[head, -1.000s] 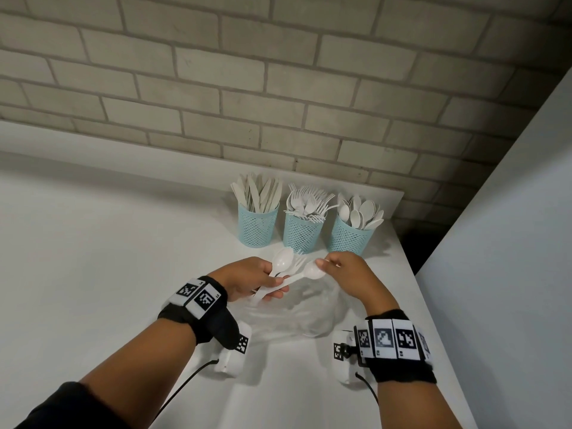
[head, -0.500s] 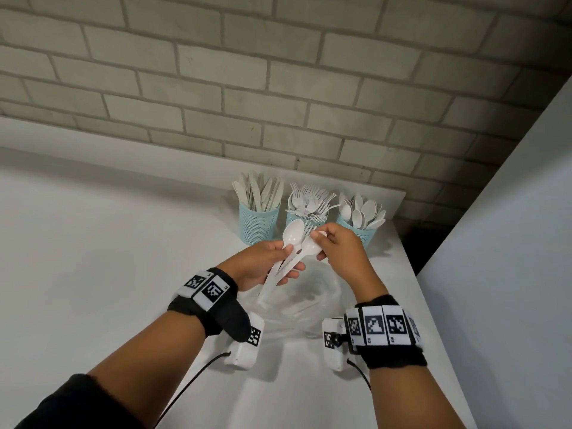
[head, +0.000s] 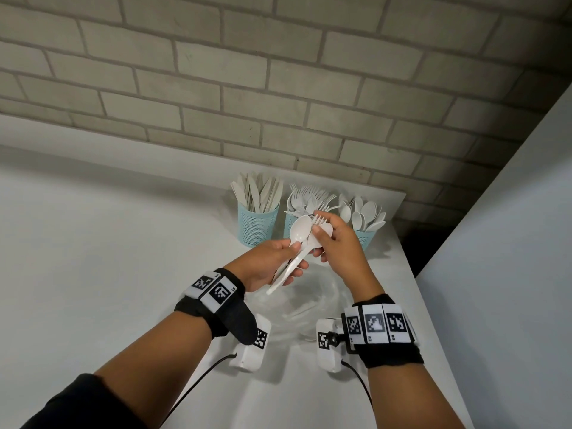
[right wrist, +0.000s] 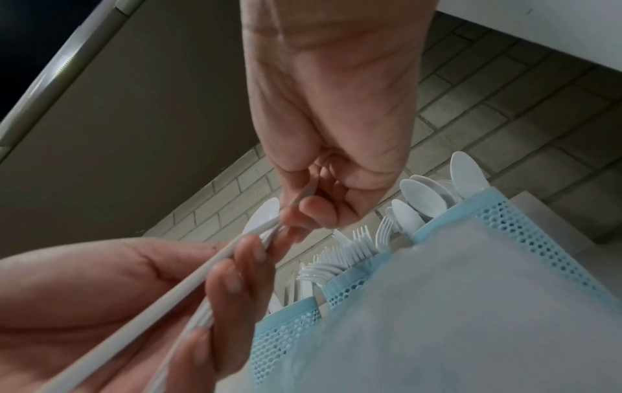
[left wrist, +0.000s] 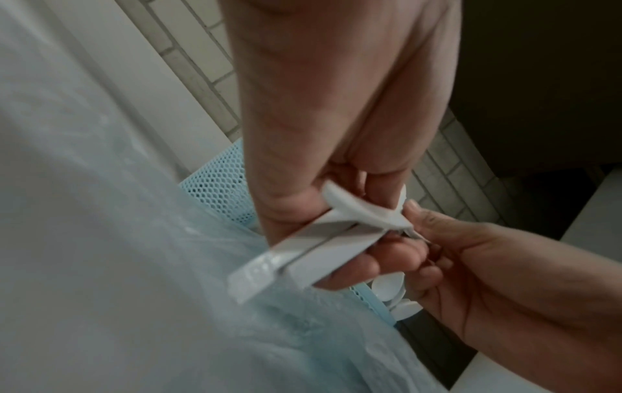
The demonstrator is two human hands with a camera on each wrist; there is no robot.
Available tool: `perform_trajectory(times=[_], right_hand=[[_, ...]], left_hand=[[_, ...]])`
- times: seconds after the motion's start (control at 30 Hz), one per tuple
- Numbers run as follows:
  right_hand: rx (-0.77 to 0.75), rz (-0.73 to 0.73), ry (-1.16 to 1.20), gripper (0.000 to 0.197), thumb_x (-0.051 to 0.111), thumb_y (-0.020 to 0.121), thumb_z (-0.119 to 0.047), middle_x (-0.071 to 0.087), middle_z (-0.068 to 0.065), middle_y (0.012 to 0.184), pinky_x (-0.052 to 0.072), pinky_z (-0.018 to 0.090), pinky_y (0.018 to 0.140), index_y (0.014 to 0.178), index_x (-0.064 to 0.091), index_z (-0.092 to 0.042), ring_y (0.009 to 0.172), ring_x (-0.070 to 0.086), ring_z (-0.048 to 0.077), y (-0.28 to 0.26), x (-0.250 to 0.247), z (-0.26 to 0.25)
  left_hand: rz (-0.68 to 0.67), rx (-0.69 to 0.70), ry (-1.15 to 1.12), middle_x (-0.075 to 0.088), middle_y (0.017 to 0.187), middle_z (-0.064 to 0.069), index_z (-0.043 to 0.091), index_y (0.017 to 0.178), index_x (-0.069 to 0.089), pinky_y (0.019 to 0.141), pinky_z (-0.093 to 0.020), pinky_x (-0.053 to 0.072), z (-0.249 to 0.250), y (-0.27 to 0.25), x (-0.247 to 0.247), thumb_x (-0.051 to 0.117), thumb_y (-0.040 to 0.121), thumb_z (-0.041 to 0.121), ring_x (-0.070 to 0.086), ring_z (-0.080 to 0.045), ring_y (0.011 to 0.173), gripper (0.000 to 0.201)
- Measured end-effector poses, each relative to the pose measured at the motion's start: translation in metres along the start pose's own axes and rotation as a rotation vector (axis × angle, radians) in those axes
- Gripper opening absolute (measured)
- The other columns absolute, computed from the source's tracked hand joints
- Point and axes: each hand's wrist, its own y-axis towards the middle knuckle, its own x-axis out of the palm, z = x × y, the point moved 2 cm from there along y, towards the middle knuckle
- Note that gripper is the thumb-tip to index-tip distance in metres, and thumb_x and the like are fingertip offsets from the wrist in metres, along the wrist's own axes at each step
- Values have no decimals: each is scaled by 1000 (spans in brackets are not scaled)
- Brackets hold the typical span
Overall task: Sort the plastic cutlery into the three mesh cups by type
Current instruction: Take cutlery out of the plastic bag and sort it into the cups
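My left hand (head: 278, 261) grips a small bundle of white plastic cutlery (head: 289, 267) by the handles, with one spoon (head: 299, 231) sticking up. My right hand (head: 332, 243) pinches the head of a second spoon (head: 323, 231) in that bundle, and fork tines (head: 318, 218) show just above its fingers. Both hands are held above the table just in front of three blue mesh cups: knives (head: 258, 226) on the left, forks (head: 291, 224) in the middle, spoons (head: 366, 238) on the right. The left wrist view shows the flat handles (left wrist: 303, 255) held in my fingers.
A crumpled clear plastic bag (head: 309, 305) lies on the white table (head: 108, 258) under my hands, with some white pieces inside. A brick wall (head: 278, 88) rises behind the cups. The table's right edge (head: 411, 274) runs close to the spoon cup.
Both hands have risen and moved toward the cups. The right hand has closed in on the bundle, which now stands more upright.
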Motion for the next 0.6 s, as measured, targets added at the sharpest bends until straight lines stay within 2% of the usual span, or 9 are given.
perform_trajectory(times=[0.1,0.23,0.37,0.47,0.53,0.6], right_hand=[[1,25,-3,22,51,95,-14,65,2,81,43,17,46,116,58,-16,45,55,3,1,-5,2],[14,69,20,16,49,95,-13,65,5,87,46,17,46,109,58,-17,44,55,1,1,-10,5],[11,70,-4,27,51,95,-12,64,4,85,48,14,46,121,56,-12,42,56,0,1,-7,5],[-20,155,-27,33,54,93,-12,62,1,82,48,10,47,126,54,-16,41,58,2,2,-7,1],[-61,198,-40,36,55,93,-13,63,5,87,47,9,49,128,53,-18,45,59,5,1,-7,-3],[-98,197,-31,35,54,94,-14,63,2,95,46,7,48,128,54,-18,46,59,3,-1,-4,-5]], left_hand=[[13,5,1,63,80,-3,17,99,59,63,-23,48,0,2,2,41,100,27,58,-11,67,20],[56,15,35,64,79,-2,17,103,59,61,-22,47,1,4,5,39,101,30,58,-9,63,25],[48,42,98,60,75,-2,12,109,56,56,-22,43,-1,6,10,35,101,34,55,-9,56,32],[44,61,139,51,70,-2,10,112,54,54,-23,38,-2,7,13,31,102,33,46,-11,56,34],[60,62,158,46,68,-2,10,111,54,53,-23,36,-1,7,14,29,103,33,41,-12,56,36],[77,63,165,46,69,-3,12,110,51,53,-24,36,-1,7,15,27,103,34,40,-13,57,33]])
